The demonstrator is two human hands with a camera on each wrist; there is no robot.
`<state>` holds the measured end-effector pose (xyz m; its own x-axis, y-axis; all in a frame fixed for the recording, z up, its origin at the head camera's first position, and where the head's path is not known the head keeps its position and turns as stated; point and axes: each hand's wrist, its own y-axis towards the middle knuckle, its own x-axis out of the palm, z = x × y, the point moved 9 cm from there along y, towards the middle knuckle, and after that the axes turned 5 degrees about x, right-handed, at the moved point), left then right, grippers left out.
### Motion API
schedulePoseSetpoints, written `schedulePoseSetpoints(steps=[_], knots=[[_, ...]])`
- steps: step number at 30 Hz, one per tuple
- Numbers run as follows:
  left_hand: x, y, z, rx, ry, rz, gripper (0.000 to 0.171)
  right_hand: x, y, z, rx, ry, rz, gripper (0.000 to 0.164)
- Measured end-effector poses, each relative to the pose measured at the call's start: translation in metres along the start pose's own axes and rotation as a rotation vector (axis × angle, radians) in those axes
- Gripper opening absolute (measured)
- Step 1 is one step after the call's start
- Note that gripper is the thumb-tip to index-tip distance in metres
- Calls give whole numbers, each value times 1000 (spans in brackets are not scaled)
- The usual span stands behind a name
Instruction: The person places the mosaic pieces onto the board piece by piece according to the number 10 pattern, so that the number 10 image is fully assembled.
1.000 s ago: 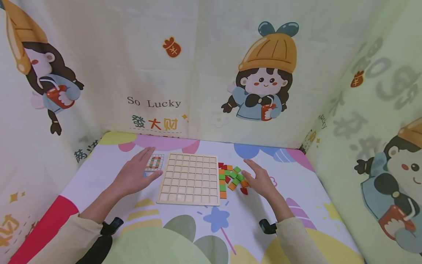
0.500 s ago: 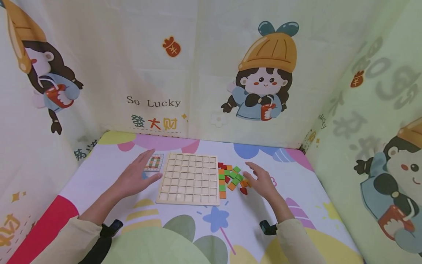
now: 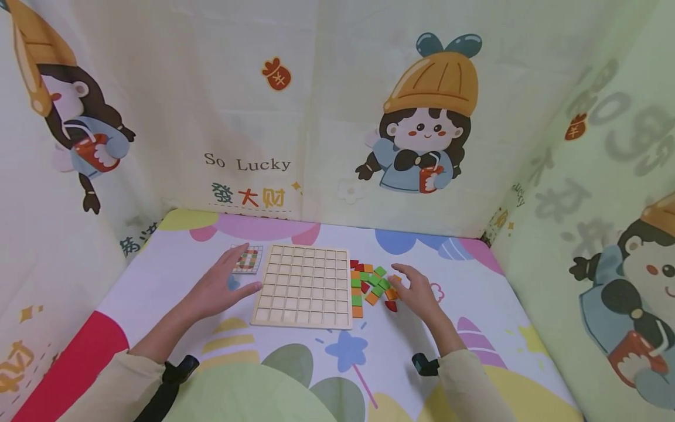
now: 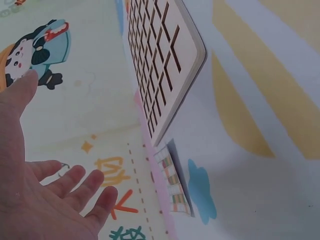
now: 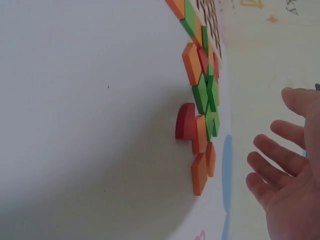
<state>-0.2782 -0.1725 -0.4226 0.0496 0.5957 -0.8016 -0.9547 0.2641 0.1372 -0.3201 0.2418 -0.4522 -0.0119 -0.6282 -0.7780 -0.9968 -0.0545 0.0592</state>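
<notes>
The person's left hand [image 3: 217,287] and right hand [image 3: 419,293] are loosely spread. Between them lies a wooden board [image 3: 303,286] with square compartments [image 3: 290,303]; coloured blocks [image 3: 377,291] lie just beside the right hand. From above, the left hand partly hides a printed card [image 3: 252,259].

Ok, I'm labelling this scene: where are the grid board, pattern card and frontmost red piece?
Grid board [image 3: 302,287]: head view, middle of its gridded face.
Pattern card [image 3: 252,259]: head view, on its printed face.
Frontmost red piece [image 5: 185,122]: right wrist view, middle of its visible surface.
</notes>
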Motion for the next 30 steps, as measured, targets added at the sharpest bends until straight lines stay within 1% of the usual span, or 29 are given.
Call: schedulePoseSetpoints(steps=[3, 6, 14, 19, 21, 24, 30], knots=[[3, 0, -2, -13, -11, -8, 98, 5, 2, 4, 51, 4, -20, 47], [6, 0, -4, -20, -14, -15, 100, 8, 3, 6, 85, 19, -32, 48], [11, -4, -9, -30, -11, -12, 104, 18, 9, 5, 79, 11, -41, 45], [15, -5, -12, -20, -26, -12, 104, 23, 10, 7, 120, 23, -56, 44], [17, -6, -12, -17, -31, -15, 105, 25, 11, 7, 124, 22, -60, 44], [20, -7, -14, -19, -40, -22, 106, 26, 12, 5, 117, 20, -54, 44], [28, -10, -17, -16, -64, -28, 100, 28, 13, 0, 94, -12, -30, 43]])
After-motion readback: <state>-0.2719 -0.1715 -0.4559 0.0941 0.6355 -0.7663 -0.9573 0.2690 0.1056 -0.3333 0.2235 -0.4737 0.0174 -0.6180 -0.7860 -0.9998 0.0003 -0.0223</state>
